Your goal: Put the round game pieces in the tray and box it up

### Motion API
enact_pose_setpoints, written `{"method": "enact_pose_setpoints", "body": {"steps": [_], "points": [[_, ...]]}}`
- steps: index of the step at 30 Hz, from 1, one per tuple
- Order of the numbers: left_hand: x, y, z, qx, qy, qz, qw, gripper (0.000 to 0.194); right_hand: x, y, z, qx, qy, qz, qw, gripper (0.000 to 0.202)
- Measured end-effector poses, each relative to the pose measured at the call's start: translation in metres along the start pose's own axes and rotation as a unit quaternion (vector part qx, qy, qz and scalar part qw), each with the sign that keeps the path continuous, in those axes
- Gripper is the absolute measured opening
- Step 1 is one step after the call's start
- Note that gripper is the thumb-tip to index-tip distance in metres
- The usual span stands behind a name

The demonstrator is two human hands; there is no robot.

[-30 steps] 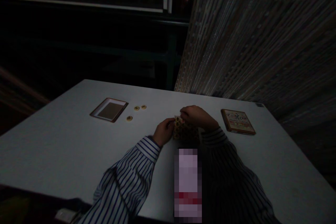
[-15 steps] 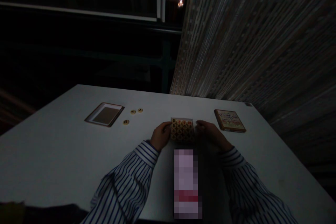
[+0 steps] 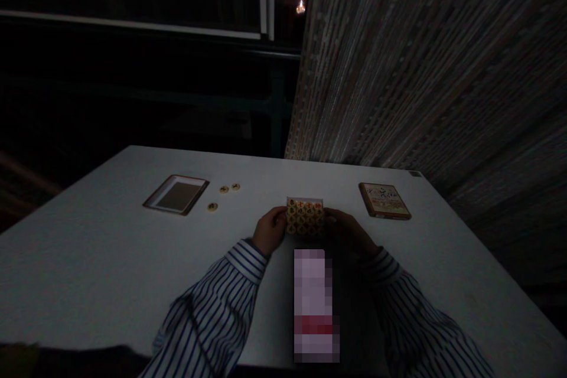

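A clear box of xiangqi pieces [image 3: 305,217] stands between my hands, its round pieces marked in red and black and lined up in rows. My left hand [image 3: 269,230] is closed on the left side of the box, thumb against its edge. On the opposite side my right hand [image 3: 352,231] grips the right edge, its fingers partly lost in shadow. Left of the box, three loose xiangqi pieces [image 3: 212,207] lie on the white table [image 3: 110,260].
An open shallow box tray [image 3: 178,194] lies at the back left. A flat printed box [image 3: 385,201] rests at the right. In front of me is a pixelated pale block [image 3: 312,289] with a red band. A string curtain [image 3: 354,71] hangs behind the table.
My right hand has moved left and closed onto the right edge of the box. The left hand keeps its hold. The view has shifted slightly.
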State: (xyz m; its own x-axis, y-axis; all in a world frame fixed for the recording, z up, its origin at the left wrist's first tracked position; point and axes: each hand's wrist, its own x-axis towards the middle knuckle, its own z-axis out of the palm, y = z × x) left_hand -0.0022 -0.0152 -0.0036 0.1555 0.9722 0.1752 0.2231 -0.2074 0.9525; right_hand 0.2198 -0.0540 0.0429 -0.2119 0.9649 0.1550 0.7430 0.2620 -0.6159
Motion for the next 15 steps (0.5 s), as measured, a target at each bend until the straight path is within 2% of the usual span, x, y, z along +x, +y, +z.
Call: {"method": "enact_pose_setpoints", "body": {"steps": [4, 15], "points": [[0.001, -0.004, -0.002, 0.006, 0.006, -0.003, 1.000, 0.027, 0.002, -0.003, 0.001, -0.012, -0.008, 0.003, 1.000, 0.037], [0.000, 0.002, -0.007, 0.014, 0.003, -0.011, 1.000, 0.025, 0.005, -0.009, 0.001, -0.052, -0.017, 0.009, 0.998, 0.035]]}}
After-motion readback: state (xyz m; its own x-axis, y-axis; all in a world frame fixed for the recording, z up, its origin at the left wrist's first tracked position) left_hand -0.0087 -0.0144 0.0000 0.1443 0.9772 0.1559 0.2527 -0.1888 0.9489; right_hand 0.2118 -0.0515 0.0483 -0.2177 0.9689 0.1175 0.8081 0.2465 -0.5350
